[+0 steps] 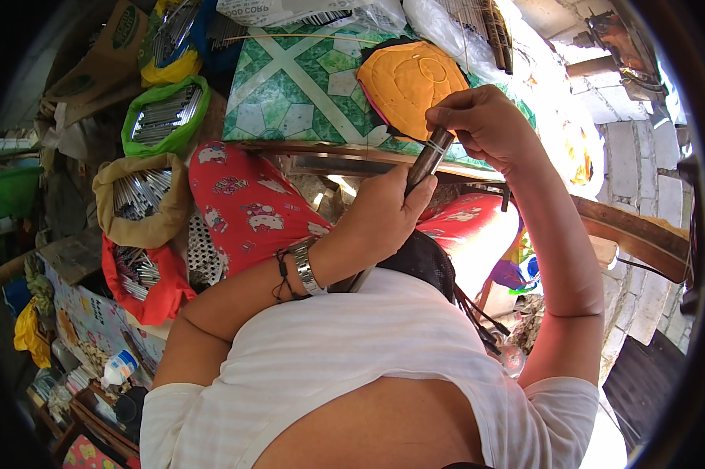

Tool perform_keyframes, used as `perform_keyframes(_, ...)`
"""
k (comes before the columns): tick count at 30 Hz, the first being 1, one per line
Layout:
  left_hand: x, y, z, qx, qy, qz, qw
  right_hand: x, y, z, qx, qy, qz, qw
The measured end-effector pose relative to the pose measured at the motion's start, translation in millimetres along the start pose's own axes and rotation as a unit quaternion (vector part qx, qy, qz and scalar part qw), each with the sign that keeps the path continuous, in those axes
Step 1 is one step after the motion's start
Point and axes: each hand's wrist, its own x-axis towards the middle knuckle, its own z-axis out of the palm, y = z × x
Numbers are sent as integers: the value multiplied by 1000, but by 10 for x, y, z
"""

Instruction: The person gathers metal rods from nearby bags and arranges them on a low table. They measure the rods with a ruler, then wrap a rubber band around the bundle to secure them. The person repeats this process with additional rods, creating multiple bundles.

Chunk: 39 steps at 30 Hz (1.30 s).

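Note:
My left hand (380,215), with a metal watch on its wrist, is wrapped round a dark brown cylindrical handle (426,166). The handle slants up and to the right, and a thin pale band circles it near the upper end. At that upper end, the thumb and fingers of my right hand (481,125) are closed; whether they also pinch something small is too fine to tell. Below my left wrist a narrow grey strip (360,280) shows; whether it belongs to the handle is hidden. Just beyond my hands a round orange cloth pad (415,86) lies on the table.
A table with a green patterned cover (290,94) stands in front of me. On my left are a green bag (165,117), a tan bag (141,199) and a red bag (145,281) of thin metal rods. Clear plastic (446,35) and dark sticks (497,39) lie at the back.

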Motion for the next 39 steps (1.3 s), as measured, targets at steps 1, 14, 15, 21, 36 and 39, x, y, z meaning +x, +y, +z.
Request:
perform_keyframes(1, 4, -11, 7, -4, -2, -5, 1000, 1, 1, 19, -16, 5, -14, 1000)
perform_keyframes(14, 10, -54, 25, 1, 5, -7, 1000, 38, 26, 199, -186, 84, -131, 970)
perform_keyframes(15, 10, -47, 25, 1, 3, -12, 1000, -19, 57, 262, -241, 113, -182, 946)
perform_keyframes(21, -35, -14, -27, -21, -18, -61, 998, -259, 170, 518, -364, 185, -336, 849)
perform_keyframes(36, -88, -12, -73, -144, -34, -74, 986, -530, 299, 443, 7, 142, -263, 954)
perform_keyframes(39, -94, -19, -28, -114, -48, -70, 990, -495, 243, 471, -147, 148, -433, 877)
